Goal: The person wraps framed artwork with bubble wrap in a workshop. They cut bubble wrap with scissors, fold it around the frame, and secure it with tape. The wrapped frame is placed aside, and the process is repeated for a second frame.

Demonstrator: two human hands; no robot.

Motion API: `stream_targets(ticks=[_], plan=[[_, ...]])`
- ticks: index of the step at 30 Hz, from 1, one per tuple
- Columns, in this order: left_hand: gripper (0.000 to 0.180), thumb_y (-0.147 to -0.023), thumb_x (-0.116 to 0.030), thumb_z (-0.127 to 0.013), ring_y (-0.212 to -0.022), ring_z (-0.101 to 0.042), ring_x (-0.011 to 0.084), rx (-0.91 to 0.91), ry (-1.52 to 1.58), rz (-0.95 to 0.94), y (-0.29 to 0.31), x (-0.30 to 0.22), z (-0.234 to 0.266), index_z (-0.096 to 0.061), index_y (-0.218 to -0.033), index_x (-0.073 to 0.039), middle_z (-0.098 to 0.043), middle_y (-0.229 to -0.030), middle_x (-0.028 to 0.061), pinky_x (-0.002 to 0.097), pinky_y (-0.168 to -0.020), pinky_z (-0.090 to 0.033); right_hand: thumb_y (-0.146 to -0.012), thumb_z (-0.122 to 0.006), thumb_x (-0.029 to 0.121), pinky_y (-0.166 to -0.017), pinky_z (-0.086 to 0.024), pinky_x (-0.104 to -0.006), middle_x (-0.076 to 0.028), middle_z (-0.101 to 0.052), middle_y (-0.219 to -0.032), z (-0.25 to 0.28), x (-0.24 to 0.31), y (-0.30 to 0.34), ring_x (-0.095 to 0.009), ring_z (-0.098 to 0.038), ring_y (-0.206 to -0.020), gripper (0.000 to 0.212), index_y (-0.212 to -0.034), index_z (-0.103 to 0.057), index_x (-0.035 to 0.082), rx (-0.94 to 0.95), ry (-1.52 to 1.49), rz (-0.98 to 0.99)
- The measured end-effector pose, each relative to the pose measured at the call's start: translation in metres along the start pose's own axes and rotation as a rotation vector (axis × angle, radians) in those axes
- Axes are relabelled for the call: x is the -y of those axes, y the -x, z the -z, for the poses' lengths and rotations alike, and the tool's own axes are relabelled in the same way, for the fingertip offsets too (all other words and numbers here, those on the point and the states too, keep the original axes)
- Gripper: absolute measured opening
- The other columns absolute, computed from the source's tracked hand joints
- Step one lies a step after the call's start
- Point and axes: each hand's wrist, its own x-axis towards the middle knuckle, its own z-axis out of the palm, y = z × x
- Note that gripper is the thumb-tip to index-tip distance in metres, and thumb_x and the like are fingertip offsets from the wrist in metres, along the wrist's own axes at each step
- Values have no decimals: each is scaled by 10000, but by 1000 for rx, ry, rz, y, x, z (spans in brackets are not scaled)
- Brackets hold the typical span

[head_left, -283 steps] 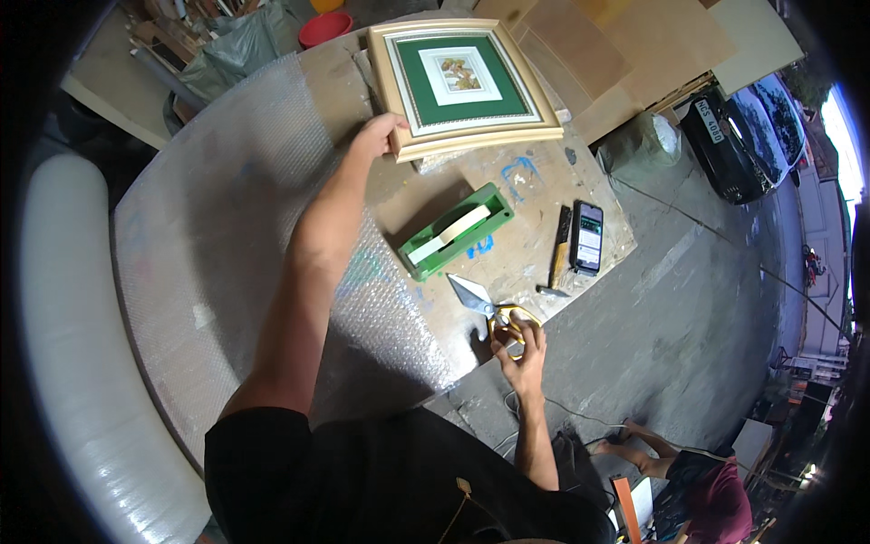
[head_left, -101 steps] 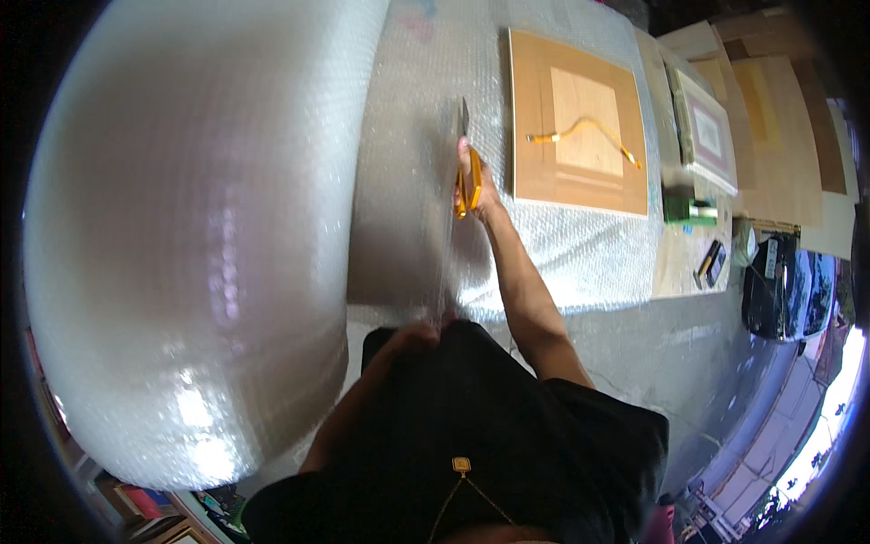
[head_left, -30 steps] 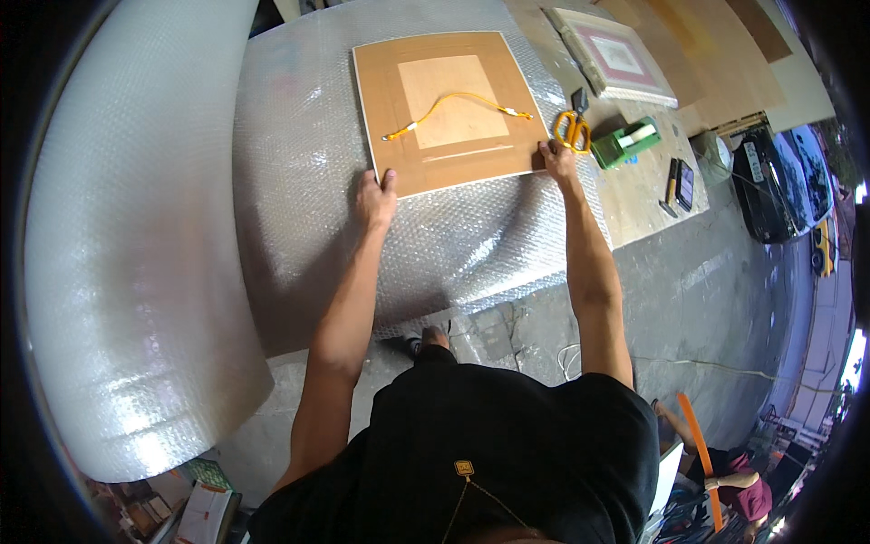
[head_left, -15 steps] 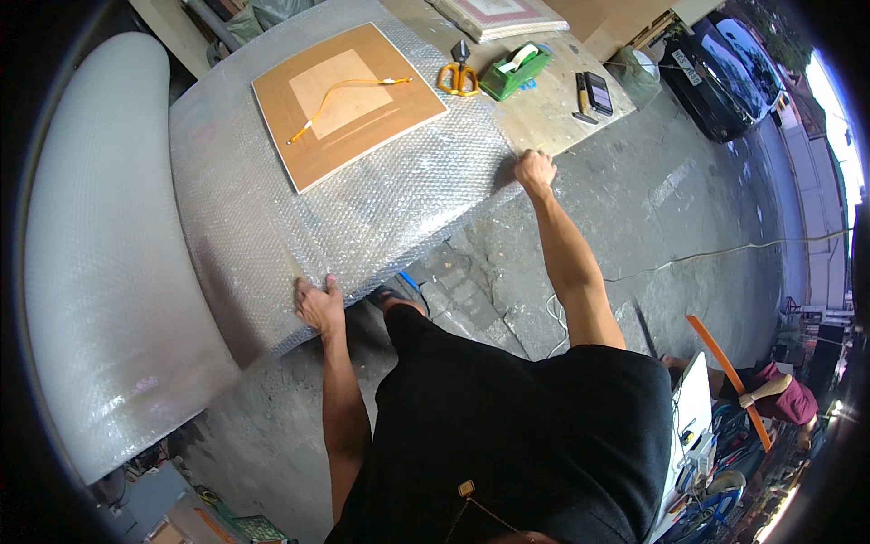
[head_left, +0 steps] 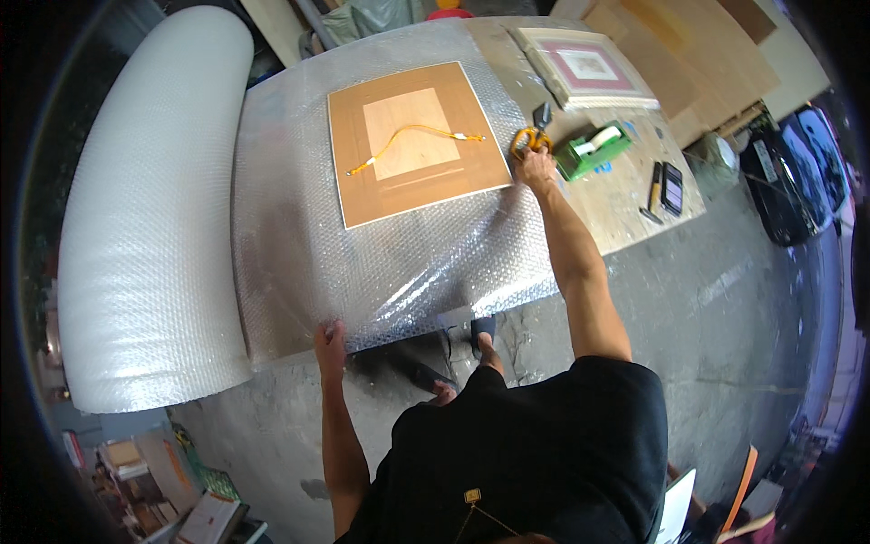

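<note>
A sheet of clear bubble wrap [head_left: 408, 263] covers much of the table, running from a large roll [head_left: 154, 227] at the left. On it lies a brown-backed picture frame [head_left: 426, 186], with a yellow cord [head_left: 412, 130] across its back. My left hand [head_left: 332, 347] pinches the near edge of the wrap. At the right, my right hand [head_left: 538, 168] closes on the orange handles of a pair of scissors [head_left: 530, 140]; its fingertips are partly hidden. Beside them stands a green tape dispenser [head_left: 594, 150].
A light-framed picture [head_left: 584, 68] lies at the table's far right. A phone [head_left: 671, 188] and a cutter knife [head_left: 653, 189] are near the right corner. Beyond is a parked dark car [head_left: 793, 177]. At the lower right, another person is partly visible near an orange strip [head_left: 740, 490].
My right hand has left the near right corner of the wrap and reached farther in to the scissors. My left hand still holds the near edge. The view has shifted.
</note>
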Motion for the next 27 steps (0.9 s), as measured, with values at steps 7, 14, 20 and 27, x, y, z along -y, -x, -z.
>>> stream_targets(ticks=[7,14,20,27], plan=[[274,-944,-259,-549,-564,-462,84,92,-242,178,6,-47,8,-620,-886,0,-473,-583,-20,287,-503,-354,-875,-534,358,-968,-395,-489,-185,-479,-1268,34,-16,-43,-338,-528,-1147,404,-1197,-614,128,-9,140,138],[344,-882,-303,-628,-634,-590,189,33,-362,-55,-17,-19,5,-624,-961,32,-630,-720,77,311,-588,-457,-887,-484,222,-978,-416,-424,-195,-476,-1258,26,-27,-2,-359,-506,-1141,359,-1141,-592,-6,-62,204,256],[362,-887,-298,-623,-699,-635,211,-161,-382,22,-62,-28,-15,-634,-1026,36,-673,-833,111,327,-634,-501,-823,-605,239,-852,-468,-481,-220,-615,-1016,14,-49,151,-395,-593,-938,384,-1144,-568,31,-248,-141,-118],[341,-943,-288,-526,-666,-482,164,87,-301,51,-77,-67,-13,-616,-1050,23,-526,-739,53,324,-623,-421,-733,-630,181,-631,-505,-460,-206,-649,-740,4,-103,146,-357,-644,-725,158,-786,-673,38,-85,-786,-109]])
